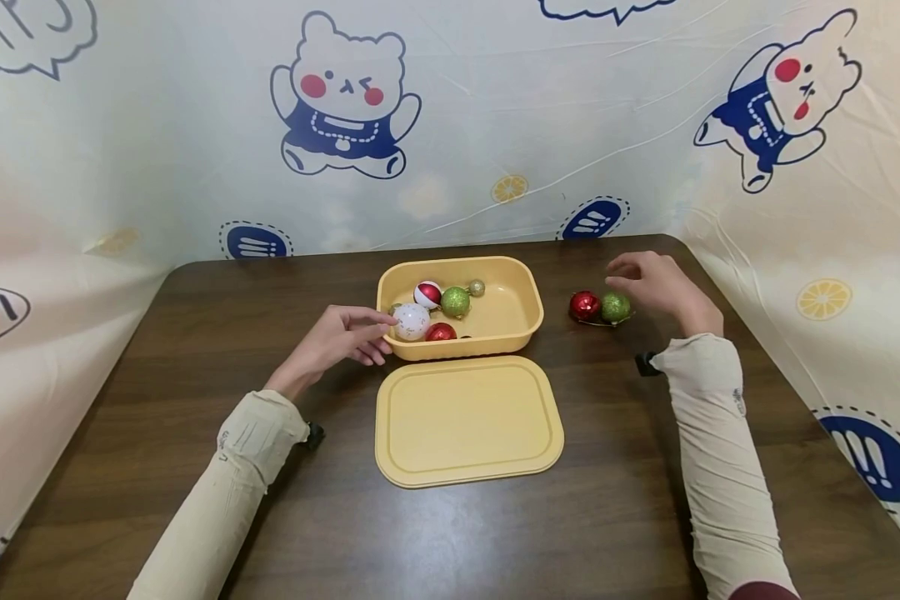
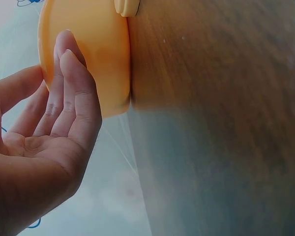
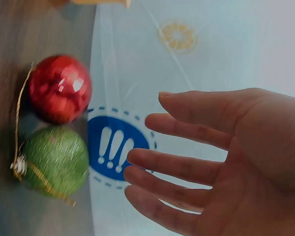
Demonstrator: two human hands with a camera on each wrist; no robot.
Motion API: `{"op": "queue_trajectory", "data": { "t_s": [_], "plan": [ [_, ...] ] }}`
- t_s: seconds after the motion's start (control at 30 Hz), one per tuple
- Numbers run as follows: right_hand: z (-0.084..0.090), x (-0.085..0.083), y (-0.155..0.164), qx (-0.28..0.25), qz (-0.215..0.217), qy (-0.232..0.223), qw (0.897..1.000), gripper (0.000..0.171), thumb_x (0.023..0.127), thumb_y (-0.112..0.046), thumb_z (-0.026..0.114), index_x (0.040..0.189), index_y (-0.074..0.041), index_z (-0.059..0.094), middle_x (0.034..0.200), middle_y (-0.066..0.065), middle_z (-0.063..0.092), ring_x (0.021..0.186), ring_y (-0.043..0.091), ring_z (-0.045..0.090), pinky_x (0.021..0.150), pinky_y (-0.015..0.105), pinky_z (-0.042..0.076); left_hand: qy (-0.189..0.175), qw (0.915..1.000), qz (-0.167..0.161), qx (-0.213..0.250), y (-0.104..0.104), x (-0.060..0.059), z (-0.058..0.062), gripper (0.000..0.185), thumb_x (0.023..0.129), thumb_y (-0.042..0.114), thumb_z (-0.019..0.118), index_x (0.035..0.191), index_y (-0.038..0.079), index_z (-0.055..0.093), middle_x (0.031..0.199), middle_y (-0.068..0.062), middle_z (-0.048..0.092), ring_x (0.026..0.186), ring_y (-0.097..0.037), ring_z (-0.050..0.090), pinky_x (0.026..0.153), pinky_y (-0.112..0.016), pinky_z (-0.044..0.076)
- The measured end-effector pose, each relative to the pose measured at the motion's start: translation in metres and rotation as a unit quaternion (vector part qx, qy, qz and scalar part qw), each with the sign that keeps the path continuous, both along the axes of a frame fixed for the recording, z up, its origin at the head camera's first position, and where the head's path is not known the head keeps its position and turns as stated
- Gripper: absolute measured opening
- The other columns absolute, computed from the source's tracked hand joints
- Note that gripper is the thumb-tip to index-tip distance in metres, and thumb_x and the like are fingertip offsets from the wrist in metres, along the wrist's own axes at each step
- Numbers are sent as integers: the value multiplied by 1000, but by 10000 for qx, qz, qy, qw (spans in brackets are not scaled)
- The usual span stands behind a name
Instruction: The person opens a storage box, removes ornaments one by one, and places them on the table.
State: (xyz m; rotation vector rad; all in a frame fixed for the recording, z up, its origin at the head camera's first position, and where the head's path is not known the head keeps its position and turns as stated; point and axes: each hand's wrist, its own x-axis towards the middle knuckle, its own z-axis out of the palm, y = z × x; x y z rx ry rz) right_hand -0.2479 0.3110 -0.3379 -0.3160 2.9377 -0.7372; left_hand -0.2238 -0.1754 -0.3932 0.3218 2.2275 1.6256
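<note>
A yellow plastic box [image 1: 487,344] holds several Christmas baubles: a white speckled one [image 1: 411,322], a red-and-white one [image 1: 427,294], a green glitter one [image 1: 455,302], a red one [image 1: 441,332] and a small gold one [image 1: 477,288]. At the box's left end, my left hand [image 1: 345,335] has its thumb at the rim and its relaxed fingers beside the outer wall [image 2: 105,54]. My right hand [image 1: 660,287] hovers just above and right of a red bauble [image 1: 585,306] and a green bauble [image 1: 615,307] on the table. Its fingers are spread loosely and hold nothing.
The flat yellow lid [image 1: 468,425] lies on the dark wooden table [image 1: 270,508] in front of the box. A patterned cloth [image 1: 457,125] hangs behind the table and at both sides. Gold cord [image 3: 19,118] trails from the loose baubles.
</note>
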Motion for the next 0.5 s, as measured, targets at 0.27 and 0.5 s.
{"op": "queue_trajectory", "data": {
  "t_s": [0.27,0.5],
  "plan": [
    [9,3,-33,-46,134,79,9999,35,100,-21,60,130,-1,60,125,23,64,113,37,61,96,54,50,-36,9999,24,-118,-3,0,-3,31,100,17,62,125,0,66,96,-31,69,74,-33,71,72,-46,61],
    [16,7,-57,-87,376,207,9990,36,99,-21,62,131,-2,60,130,20,61,119,35,57,101,54,47,-52,10000,-41,-57,-3,0,1,30,99,18,63,125,2,67,95,-29,70,76,-37,71,73,-46,61]
  ]
}}
